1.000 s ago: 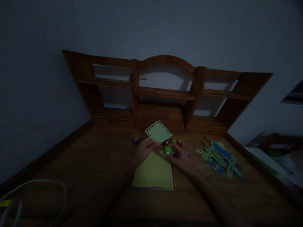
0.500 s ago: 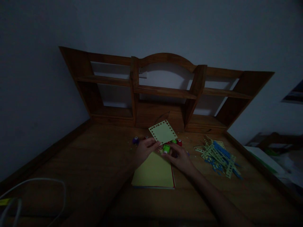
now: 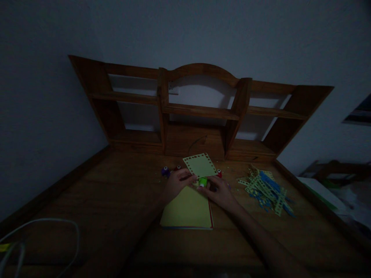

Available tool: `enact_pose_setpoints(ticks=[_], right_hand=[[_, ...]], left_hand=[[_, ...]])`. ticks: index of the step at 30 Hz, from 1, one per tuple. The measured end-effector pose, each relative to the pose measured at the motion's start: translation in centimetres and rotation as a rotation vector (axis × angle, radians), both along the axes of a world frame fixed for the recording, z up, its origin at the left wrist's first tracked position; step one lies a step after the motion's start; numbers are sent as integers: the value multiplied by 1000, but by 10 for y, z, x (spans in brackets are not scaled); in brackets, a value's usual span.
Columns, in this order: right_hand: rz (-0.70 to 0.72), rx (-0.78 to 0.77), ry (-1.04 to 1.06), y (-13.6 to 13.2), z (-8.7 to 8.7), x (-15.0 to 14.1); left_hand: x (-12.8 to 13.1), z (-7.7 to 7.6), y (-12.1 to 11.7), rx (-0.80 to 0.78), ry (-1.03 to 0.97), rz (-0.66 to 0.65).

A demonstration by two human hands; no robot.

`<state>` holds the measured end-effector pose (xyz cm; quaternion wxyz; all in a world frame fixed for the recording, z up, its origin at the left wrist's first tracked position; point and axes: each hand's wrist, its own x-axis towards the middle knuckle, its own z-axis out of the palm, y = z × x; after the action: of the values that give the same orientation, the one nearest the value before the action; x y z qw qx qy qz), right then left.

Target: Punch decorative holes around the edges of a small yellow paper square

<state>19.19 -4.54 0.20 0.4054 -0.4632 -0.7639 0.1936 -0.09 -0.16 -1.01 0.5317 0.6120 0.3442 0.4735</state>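
Observation:
My left hand pinches a yellow square of paper by its near left corner. Small punched shapes run along several of the paper's edges. In my right hand is a green craft punch, held at the paper's near edge. Whether the paper sits inside the punch's slot I cannot tell. Below both hands lies a stack of coloured paper, yellow on top. A purple punch stands left of the paper and a red punch right of it, partly hidden.
Punched yellow and blue paper strips lie heaped on the right of the wooden desk. A wooden shelf unit stands along the back. A white cable loops at the lower left.
The yellow square has turned slightly and its far corner has dropped lower. The green punch stays in my right hand at the paper's near edge. The view has shifted a little.

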Motion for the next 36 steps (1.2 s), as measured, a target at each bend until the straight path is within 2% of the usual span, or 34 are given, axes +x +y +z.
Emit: enact_pose_setpoints(ticks=[11,17,26,30,36], right_hand=[[69,-36,54,-1,5,-2],[31,-77,84,0,0,0],[97,-302,300,0,1,2],[125,-364,360,0,3,3],[106,-397,341,-2,7,3]], left_hand=[[-1,-4,3,46,24,12],[-1,-1,1,101,81,18],[-4,9,-3,147,144,-49],[-3,7,-2,146,124,-64],[-2,2,-3,178,148,-84]])
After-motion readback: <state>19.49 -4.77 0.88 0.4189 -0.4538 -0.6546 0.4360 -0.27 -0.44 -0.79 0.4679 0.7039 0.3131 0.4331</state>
